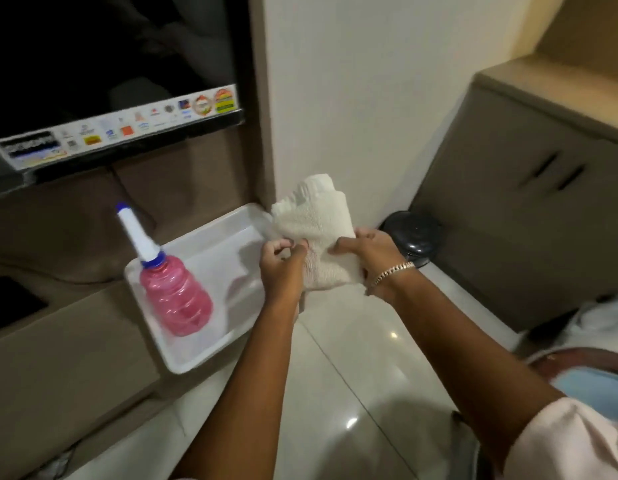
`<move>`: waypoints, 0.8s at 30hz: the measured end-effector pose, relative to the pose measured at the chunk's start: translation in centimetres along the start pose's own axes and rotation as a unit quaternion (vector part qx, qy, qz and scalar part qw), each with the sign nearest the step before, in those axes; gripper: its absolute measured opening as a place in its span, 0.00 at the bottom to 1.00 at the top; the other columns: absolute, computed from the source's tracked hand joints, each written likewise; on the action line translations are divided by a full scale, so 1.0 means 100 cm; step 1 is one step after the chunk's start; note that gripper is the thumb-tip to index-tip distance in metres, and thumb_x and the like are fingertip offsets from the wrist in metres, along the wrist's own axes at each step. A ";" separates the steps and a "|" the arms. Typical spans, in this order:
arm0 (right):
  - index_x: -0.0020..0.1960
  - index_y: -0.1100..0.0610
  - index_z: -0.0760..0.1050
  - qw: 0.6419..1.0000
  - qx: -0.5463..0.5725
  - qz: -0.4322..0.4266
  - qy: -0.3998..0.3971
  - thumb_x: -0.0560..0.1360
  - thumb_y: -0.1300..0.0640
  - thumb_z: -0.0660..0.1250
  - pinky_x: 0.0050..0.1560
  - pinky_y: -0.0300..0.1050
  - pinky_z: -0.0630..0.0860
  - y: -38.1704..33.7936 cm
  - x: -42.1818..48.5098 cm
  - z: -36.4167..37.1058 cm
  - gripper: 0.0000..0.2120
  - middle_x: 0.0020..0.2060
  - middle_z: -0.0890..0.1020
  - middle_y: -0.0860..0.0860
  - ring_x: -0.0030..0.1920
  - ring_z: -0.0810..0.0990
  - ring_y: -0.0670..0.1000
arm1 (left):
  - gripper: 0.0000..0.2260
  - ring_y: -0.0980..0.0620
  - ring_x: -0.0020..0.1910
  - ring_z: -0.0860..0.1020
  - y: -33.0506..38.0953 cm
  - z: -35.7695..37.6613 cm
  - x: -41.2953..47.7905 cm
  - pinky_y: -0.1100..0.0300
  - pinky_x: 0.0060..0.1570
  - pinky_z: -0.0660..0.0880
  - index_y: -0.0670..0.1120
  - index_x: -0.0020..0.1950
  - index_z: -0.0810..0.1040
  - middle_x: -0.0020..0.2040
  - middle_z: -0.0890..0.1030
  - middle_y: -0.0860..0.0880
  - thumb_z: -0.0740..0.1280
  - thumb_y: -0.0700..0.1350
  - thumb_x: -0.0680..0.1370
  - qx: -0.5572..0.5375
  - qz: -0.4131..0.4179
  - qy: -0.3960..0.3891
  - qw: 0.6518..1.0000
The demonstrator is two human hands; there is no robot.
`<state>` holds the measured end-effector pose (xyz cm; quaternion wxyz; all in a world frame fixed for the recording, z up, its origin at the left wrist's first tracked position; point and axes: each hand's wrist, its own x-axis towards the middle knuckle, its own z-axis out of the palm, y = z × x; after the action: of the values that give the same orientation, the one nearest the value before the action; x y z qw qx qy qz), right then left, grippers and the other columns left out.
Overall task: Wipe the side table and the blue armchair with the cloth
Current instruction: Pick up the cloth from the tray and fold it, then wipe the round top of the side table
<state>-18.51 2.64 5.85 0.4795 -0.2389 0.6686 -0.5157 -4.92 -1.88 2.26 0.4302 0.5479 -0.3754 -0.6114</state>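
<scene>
Both hands meet on the white cloth (314, 233), which is held in the air just to the right of the white tray (210, 258) and above the glossy tiled floor (352, 393). The left hand (283, 265) has its fingers (279, 244) curled in and pinching the cloth's left edge, thumb and forefinger pressed together on a fold. The right hand (369, 254) closes around the cloth's right side, its fingers wrapped partly behind the fabric so that only the thumb and knuckles show; how tightly they press cannot be told. A gold bracelet (392, 271) sits on the right wrist. The cloth is bunched and folded, its upper part rising above the hands toward the cream wall (352, 98), its lower part hanging between the wrists. On the tray, to the left of the cloth, stands a pink bottle (177, 296) with a blue collar and a long white nozzle (134, 233) tipped in blue, leaning up and to the left. The tray rests on a brown counter (58, 358), its near right corner overhanging the edge. Behind the tray and up to its left is a dark screen with a strip of stickers (127, 126) along its lower frame. Right of the cloth, beyond the right hand, a dark round object (415, 233) sits at the foot of a grey-brown cabinet (525, 202).
</scene>
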 end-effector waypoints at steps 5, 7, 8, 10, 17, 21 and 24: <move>0.43 0.57 0.85 0.992 0.122 -0.016 0.036 0.64 0.66 0.72 0.33 0.47 0.84 0.023 -0.075 -0.125 0.10 0.37 0.88 0.52 0.37 0.87 0.52 | 0.25 0.38 0.58 0.84 -0.013 0.066 -0.055 0.39 0.55 0.82 0.42 0.64 0.79 0.59 0.86 0.41 0.76 0.53 0.71 0.010 -0.119 -0.255 0.960; 0.44 0.60 0.83 0.984 0.158 -0.024 0.077 0.61 0.67 0.69 0.32 0.44 0.82 0.039 -0.114 -0.177 0.12 0.36 0.86 0.55 0.35 0.85 0.53 | 0.20 0.42 0.55 0.86 -0.025 0.100 -0.090 0.48 0.47 0.84 0.44 0.59 0.83 0.54 0.88 0.44 0.76 0.49 0.70 0.034 -0.111 -0.329 0.937; 0.45 0.61 0.82 0.980 0.165 -0.026 0.108 0.60 0.67 0.69 0.34 0.44 0.82 0.049 -0.135 -0.203 0.14 0.36 0.85 0.56 0.36 0.84 0.54 | 0.19 0.42 0.54 0.87 -0.033 0.119 -0.112 0.50 0.46 0.83 0.43 0.59 0.83 0.54 0.88 0.44 0.77 0.47 0.71 0.050 -0.104 -0.354 0.928; 0.48 0.64 0.80 0.969 0.177 -0.031 0.170 0.59 0.67 0.68 0.37 0.46 0.81 0.069 -0.179 -0.246 0.17 0.38 0.84 0.57 0.37 0.83 0.56 | 0.16 0.43 0.50 0.87 -0.053 0.156 -0.160 0.52 0.44 0.82 0.40 0.59 0.83 0.54 0.88 0.42 0.76 0.42 0.73 0.086 -0.088 -0.393 0.911; 0.52 0.65 0.77 0.866 0.315 0.008 0.389 0.69 0.66 0.68 0.48 0.52 0.78 0.188 -0.379 -0.391 0.12 0.48 0.79 0.63 0.47 0.80 0.60 | 0.09 0.50 0.40 0.83 -0.178 0.253 -0.368 0.59 0.39 0.79 0.43 0.53 0.84 0.44 0.87 0.46 0.76 0.39 0.74 0.224 -0.011 -0.562 0.796; 0.63 0.68 0.77 0.805 0.369 0.018 0.463 0.70 0.59 0.73 0.68 0.63 0.74 0.288 -0.496 -0.469 0.24 0.59 0.82 0.65 0.57 0.81 0.61 | 0.11 0.58 0.37 0.83 -0.267 0.279 -0.507 0.65 0.34 0.78 0.42 0.54 0.83 0.41 0.87 0.50 0.75 0.36 0.73 0.282 -0.020 -0.647 0.708; 0.54 0.64 0.82 0.769 0.368 0.039 0.520 0.64 0.59 0.76 0.62 0.65 0.78 0.367 -0.566 -0.526 0.20 0.56 0.85 0.65 0.53 0.83 0.63 | 0.10 0.45 0.46 0.83 -0.346 0.288 -0.605 0.51 0.50 0.81 0.41 0.53 0.83 0.49 0.86 0.41 0.75 0.34 0.73 0.321 -0.042 -0.647 0.690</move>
<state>-34.69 85.94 -5.07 0.1293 0.2873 0.5833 -0.7487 -35.70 66.48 -5.55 -0.1474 0.1366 -0.7105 -0.6744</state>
